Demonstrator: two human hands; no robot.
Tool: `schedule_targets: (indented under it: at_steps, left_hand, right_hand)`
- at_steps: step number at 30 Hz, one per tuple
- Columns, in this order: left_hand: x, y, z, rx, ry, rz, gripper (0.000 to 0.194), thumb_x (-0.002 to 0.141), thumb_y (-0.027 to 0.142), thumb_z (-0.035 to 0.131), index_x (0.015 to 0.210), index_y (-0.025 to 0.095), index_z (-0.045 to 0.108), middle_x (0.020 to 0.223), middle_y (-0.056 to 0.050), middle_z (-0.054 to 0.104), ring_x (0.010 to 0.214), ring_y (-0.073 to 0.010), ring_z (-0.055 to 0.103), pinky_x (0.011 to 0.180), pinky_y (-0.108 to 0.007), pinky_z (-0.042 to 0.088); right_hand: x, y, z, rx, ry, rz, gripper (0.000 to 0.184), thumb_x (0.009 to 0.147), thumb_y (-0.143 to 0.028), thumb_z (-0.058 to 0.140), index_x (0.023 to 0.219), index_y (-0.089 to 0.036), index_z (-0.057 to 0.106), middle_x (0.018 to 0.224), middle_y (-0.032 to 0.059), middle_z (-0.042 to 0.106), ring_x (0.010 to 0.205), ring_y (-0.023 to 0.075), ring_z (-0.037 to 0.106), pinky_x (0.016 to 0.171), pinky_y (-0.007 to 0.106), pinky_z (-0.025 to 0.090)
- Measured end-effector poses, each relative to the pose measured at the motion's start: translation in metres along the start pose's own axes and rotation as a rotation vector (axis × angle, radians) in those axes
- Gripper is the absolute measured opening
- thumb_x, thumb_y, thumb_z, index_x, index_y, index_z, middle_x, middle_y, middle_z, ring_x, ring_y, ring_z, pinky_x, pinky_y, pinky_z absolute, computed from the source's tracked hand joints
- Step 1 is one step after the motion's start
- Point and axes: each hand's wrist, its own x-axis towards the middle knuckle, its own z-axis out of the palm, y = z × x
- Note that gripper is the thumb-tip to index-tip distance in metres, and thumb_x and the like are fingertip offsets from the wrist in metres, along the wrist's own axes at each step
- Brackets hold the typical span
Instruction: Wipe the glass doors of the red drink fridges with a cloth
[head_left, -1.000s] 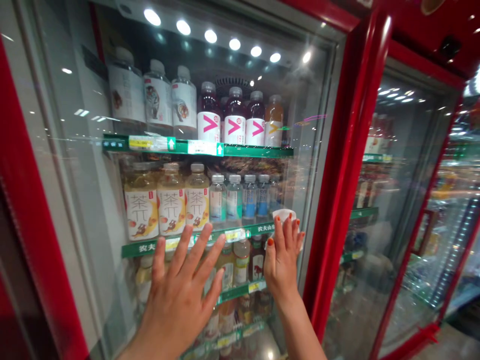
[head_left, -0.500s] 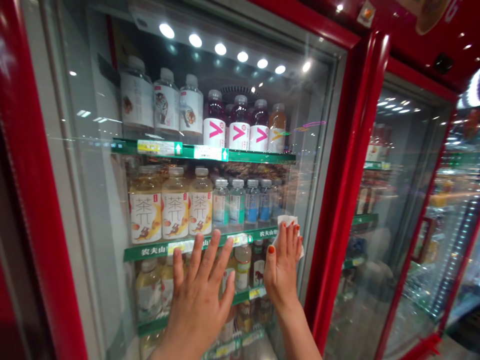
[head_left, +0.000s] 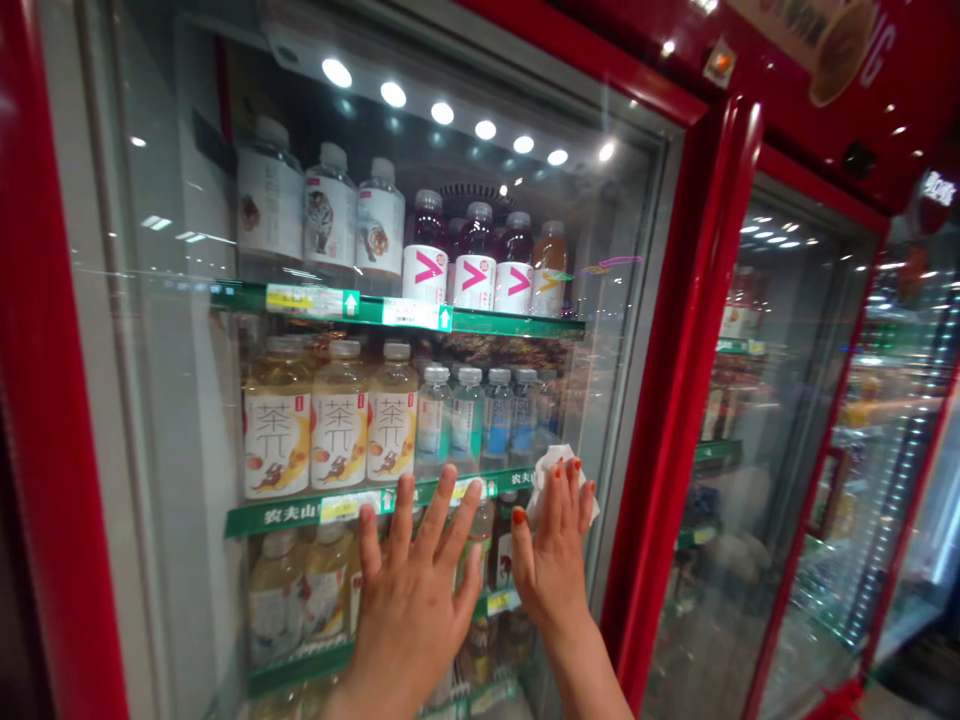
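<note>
My left hand [head_left: 424, 590] is spread in front of the fridge's glass door [head_left: 615, 330], fingers apart and pointing up, with nothing in it. Whether its palm touches the glass I cannot tell. To its right, my right hand [head_left: 551, 560], with orange-red nails, presses a crumpled white tissue [head_left: 540, 492] flat against the door. The tissue shows around the fingertips; the rest lies hidden under them. Behind the glass, tea bottles [head_left: 277, 445] and small blue-labelled bottles [head_left: 497, 425] stand on a green-edged shelf [head_left: 289, 513].
A red frame [head_left: 667, 400] borders the door on the right, and a red edge [head_left: 56, 400] runs along the left. Another glass-fronted fridge [head_left: 720, 590] stands further right. On the upper shelf are tall white-labelled bottles [head_left: 330, 220] and purple drinks [head_left: 474, 270]. Reflections streak the glass.
The view has shifted slightly. My left hand has moved a little to the right across the door, nearer my right hand. My right hand stays on the tissue near the same shelf end.
</note>
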Motion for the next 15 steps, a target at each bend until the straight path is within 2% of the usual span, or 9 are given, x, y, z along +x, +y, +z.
schedule_targets:
  at_steps: [6, 9, 13, 15]
  left_hand:
    - [-0.001, 0.0, 0.0, -0.012, 0.005, -0.004, 0.076, 0.106, 0.049, 0.06, 0.175, 0.037, 0.03, 0.183, 0.004, 0.027, 0.175, -0.0278, 0.003, 0.142, -0.058, -0.008]
    - [-0.001, 0.0, 0.001, -0.01, 0.006, -0.002, 0.076, 0.106, 0.049, 0.061, 0.175, 0.036, 0.03, 0.183, 0.003, 0.028, 0.175, -0.0285, 0.003, 0.142, -0.059, -0.008]
    - [-0.001, 0.0, 0.001, -0.007, 0.009, -0.003, 0.079, 0.104, 0.048, 0.063, 0.175, 0.036, 0.03, 0.182, 0.003, 0.029, 0.175, -0.0285, 0.004, 0.142, -0.059, -0.008]
    - [-0.001, 0.0, 0.0, -0.01, 0.002, -0.006, 0.08, 0.104, 0.048, 0.064, 0.175, 0.036, 0.03, 0.182, 0.003, 0.03, 0.175, -0.0277, 0.003, 0.142, -0.058, -0.008]
  right_hand:
    - [0.002, -0.001, 0.001, -0.013, -0.037, 0.012, 0.072, 0.115, -0.031, 0.04, 0.18, -0.028, 0.01, 0.186, 0.0124, 0.023, 0.175, 0.0305, 0.01, 0.138, 0.069, 0.017]
    - [0.001, 0.0, -0.003, 0.054, -0.031, 0.011, 0.075, 0.114, -0.032, 0.043, 0.18, -0.026, 0.007, 0.186, 0.0136, 0.023, 0.175, 0.0299, 0.011, 0.139, 0.068, 0.014]
    - [-0.002, 0.006, -0.01, 0.196, -0.049, 0.053, 0.078, 0.113, -0.029, 0.037, 0.179, -0.022, -0.004, 0.183, 0.0159, 0.03, 0.173, 0.0297, 0.02, 0.138, 0.067, 0.018]
    - [-0.002, 0.01, -0.013, 0.208, -0.057, 0.065, 0.078, 0.11, -0.024, 0.033, 0.179, -0.024, -0.003, 0.182, 0.015, 0.034, 0.171, 0.0296, 0.027, 0.137, 0.066, 0.022]
